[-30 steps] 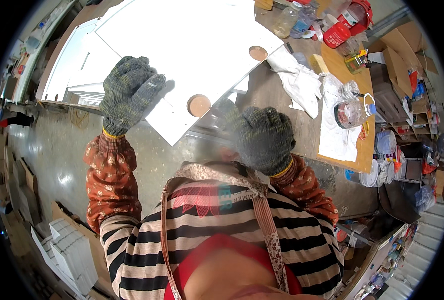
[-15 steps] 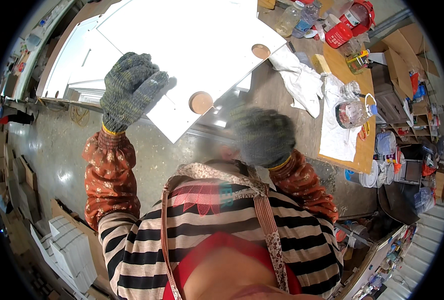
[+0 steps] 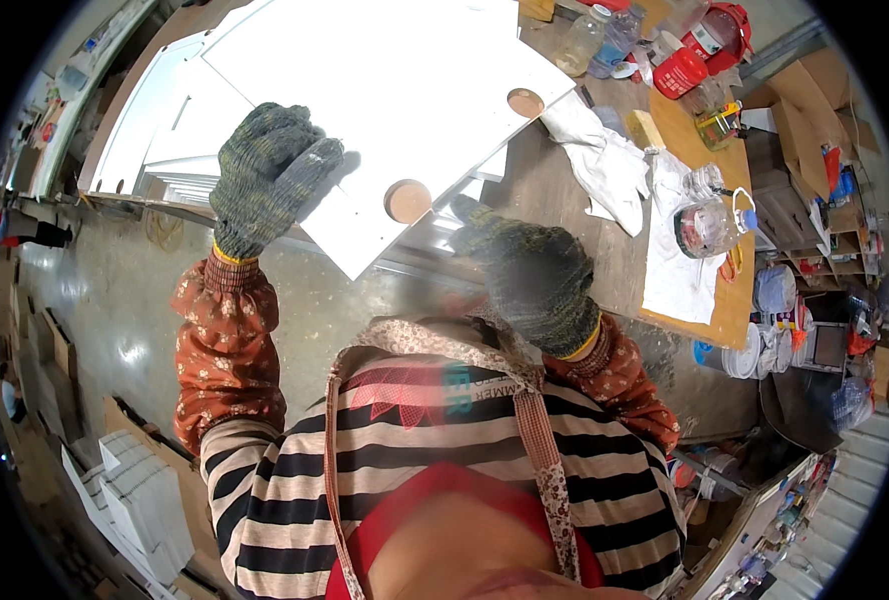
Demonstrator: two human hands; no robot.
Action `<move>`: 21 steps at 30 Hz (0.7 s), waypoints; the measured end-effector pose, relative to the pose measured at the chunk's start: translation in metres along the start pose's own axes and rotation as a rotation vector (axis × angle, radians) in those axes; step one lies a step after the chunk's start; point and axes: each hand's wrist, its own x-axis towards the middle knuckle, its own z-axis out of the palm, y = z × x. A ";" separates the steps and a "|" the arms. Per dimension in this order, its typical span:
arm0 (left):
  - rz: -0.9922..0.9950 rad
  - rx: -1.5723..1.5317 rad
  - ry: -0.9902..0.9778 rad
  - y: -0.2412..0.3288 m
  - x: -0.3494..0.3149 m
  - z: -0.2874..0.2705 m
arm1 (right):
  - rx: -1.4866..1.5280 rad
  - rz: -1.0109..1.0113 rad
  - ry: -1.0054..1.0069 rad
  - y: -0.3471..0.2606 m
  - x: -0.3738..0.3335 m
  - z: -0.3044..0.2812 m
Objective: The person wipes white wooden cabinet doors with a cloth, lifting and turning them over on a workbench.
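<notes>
My left hand (image 3: 270, 180), in a dark grey-green knit glove, is closed at the left edge of a white panel (image 3: 405, 100). Its thumb lies along the top face, while the undersides of the fingers are hidden. Two round brown recesses mark the panel's near right edge, and one corner points toward me. Right of that corner, apart from the panel, my right hand (image 3: 535, 275) wears a matching glove. Its fingers reach up and left, partly smeared by motion, and nothing shows in them. Other white panels (image 3: 150, 120) lie beneath and to the left.
At right, a wooden table (image 3: 720, 290) carries a white cloth (image 3: 605, 165), a handled clear jug (image 3: 705, 228), a yellow sponge (image 3: 645, 130) and several bottles (image 3: 585, 40). White buckets (image 3: 743, 350) stand beside it. Stacked white boards (image 3: 130, 490) are at lower left.
My right hand has shifted slightly right and down and shows less blur. My left hand and the white panel have moved a little to the right in view together.
</notes>
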 end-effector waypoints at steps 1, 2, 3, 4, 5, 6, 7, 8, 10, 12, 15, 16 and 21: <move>-0.011 -0.002 -0.005 0.000 -0.001 0.000 | 0.056 0.025 -0.011 -0.002 0.001 -0.001; -0.023 -0.003 -0.010 0.000 -0.002 -0.001 | 0.015 0.001 0.022 0.006 -0.005 0.008; -0.032 -0.008 -0.012 -0.001 -0.001 -0.002 | -0.030 -0.020 0.055 0.020 -0.016 0.023; -0.016 -0.013 -0.014 -0.001 -0.001 -0.002 | -0.097 -0.040 0.074 0.024 -0.019 0.027; 0.001 -0.019 -0.017 -0.002 0.000 -0.002 | -0.166 -0.059 0.094 0.028 -0.022 0.031; 0.015 -0.025 -0.019 -0.002 0.000 -0.002 | -0.260 -0.076 0.099 0.027 -0.022 0.032; 0.026 -0.020 0.004 -0.002 -0.001 -0.001 | -0.255 -0.029 0.056 0.023 -0.020 0.029; 0.037 -0.016 0.027 -0.002 -0.001 0.001 | -0.251 0.019 0.013 0.018 -0.017 0.026; 0.059 -0.011 0.047 -0.002 -0.002 0.003 | -0.039 0.238 -0.168 -0.007 0.003 0.007; 0.088 -0.015 0.049 -0.005 -0.002 0.004 | -0.317 0.223 -0.236 -0.009 -0.002 0.022; -0.034 0.018 -0.043 -0.001 -0.002 -0.001 | -0.244 0.158 -0.221 -0.022 -0.001 0.011; -0.057 0.012 -0.024 0.000 0.000 -0.002 | -0.137 0.128 -0.197 -0.026 0.001 0.006; -0.047 0.011 0.001 0.000 0.006 -0.003 | -0.025 0.150 -0.124 -0.002 -0.006 0.022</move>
